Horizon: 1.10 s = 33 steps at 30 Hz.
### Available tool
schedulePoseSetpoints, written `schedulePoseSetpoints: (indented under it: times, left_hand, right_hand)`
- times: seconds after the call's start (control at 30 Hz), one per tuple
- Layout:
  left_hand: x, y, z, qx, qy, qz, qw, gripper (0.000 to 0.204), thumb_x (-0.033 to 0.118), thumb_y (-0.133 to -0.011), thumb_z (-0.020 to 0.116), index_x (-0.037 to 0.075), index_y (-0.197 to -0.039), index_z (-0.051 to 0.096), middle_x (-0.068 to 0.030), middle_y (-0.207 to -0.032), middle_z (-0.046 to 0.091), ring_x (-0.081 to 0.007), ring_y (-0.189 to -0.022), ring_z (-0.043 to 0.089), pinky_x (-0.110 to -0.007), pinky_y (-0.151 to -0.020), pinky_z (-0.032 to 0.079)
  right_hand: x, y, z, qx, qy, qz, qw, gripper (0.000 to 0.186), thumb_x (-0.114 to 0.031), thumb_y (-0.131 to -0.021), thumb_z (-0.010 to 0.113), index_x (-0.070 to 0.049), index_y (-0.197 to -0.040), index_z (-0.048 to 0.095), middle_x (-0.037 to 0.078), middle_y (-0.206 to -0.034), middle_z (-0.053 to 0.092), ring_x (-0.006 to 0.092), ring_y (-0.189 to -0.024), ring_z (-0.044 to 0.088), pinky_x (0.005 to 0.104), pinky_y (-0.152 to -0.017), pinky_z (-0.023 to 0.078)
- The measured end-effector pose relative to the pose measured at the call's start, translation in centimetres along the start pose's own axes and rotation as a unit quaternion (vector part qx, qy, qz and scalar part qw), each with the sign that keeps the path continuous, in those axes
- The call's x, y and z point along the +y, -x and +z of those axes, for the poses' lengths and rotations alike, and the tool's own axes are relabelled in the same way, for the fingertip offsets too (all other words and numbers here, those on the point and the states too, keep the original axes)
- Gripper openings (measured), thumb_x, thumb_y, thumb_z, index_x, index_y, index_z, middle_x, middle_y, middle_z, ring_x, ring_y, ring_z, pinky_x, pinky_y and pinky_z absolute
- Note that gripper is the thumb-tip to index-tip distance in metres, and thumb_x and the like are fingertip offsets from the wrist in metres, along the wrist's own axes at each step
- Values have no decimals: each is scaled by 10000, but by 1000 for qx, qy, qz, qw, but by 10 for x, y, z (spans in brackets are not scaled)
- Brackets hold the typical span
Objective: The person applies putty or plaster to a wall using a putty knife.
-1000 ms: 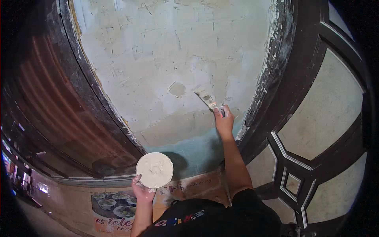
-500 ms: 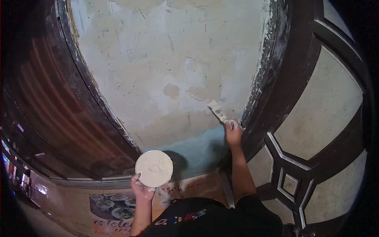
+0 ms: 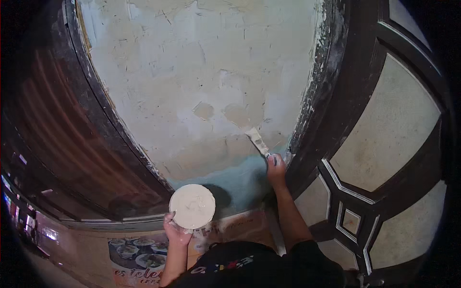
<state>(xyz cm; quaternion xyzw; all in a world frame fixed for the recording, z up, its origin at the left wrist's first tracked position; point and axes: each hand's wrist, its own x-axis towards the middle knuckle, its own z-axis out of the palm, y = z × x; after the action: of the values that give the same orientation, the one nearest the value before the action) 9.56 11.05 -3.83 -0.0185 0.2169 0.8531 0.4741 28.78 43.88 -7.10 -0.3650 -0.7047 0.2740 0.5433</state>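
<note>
My left hand grips the near left rim of a round tub of off-white filler paste, held up in front of the wall's lower left. In my right hand is a putty knife by its handle, with paste smeared along its blade. The blade's tip meets the wall, or is very close to it, just below a fresh beige patch. A second, smaller patch lies to its left. The wall is coated in uneven pale filler, with blue-green paint showing along the bottom.
Dark wooden frames edge the wall, the right one splashed with white. A panelled wooden door stands at the right, and reddish-brown curtain-like folds at the left. A printed banner covers part of the floor by my feet.
The putty knife has moved down and a little left along the wall. The right-hand beige patch now looks broader. The tub has shifted slightly right in my left hand.
</note>
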Motion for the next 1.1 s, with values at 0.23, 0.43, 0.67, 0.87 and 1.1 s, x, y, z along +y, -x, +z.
schedulePoseSetpoints:
  times: [0.23, 0.43, 0.67, 0.87, 1.1]
  left_hand:
    - [-15, -11, 2, -38, -4, -29, 999, 637, 247, -735, 530, -9, -1311, 432, -180, -1293, 514, -353, -1172, 503, -484, -1033, 375]
    - [-17, -24, 17, -33, 36, -35, 998, 614, 219, -756, 519, -15, -1316, 425, -182, -1308, 504, -344, -1177, 506, -486, -1033, 379]
    - [-26, -23, 17, -39, 41, -12, 998, 639, 222, -733, 522, -2, -1324, 426, -177, -1319, 496, -353, -1210, 473, -491, -1050, 357]
    - [-37, -26, 30, -42, 61, -33, 997, 615, 223, -751, 513, -9, -1314, 431, -190, -1312, 497, -360, -1199, 481, -496, -1048, 355]
    - [-47, -22, 27, -47, 42, -8, 998, 613, 232, -759, 505, -6, -1317, 422, -179, -1301, 507, -351, -1176, 500, -500, -1016, 386]
  right_hand:
    - [-66, 11, -4, -347, -90, -77, 930, 253, -263, -888, 575, -12, -910, 601, 140, -770, 595, 244, -672, 534, 330, -683, 456]
    - [-64, -20, -25, -512, 14, -79, 855, 288, -304, -859, 629, -18, -894, 622, 138, -776, 622, 223, -688, 548, 312, -676, 458]
    - [-92, -33, -70, -416, 54, 2, 908, 263, -228, -792, 701, -34, -931, 591, 114, -802, 593, 190, -729, 551, 328, -699, 462]
    - [-87, 6, -40, -343, 15, -156, 926, 304, -101, -732, 703, -31, -998, 572, 147, -938, 554, 319, -880, 573, 379, -767, 464]
    - [-54, -11, -89, -276, 121, -187, 935, 304, -47, -636, 733, -55, -918, 618, 125, -876, 570, 324, -844, 576, 379, -706, 478]
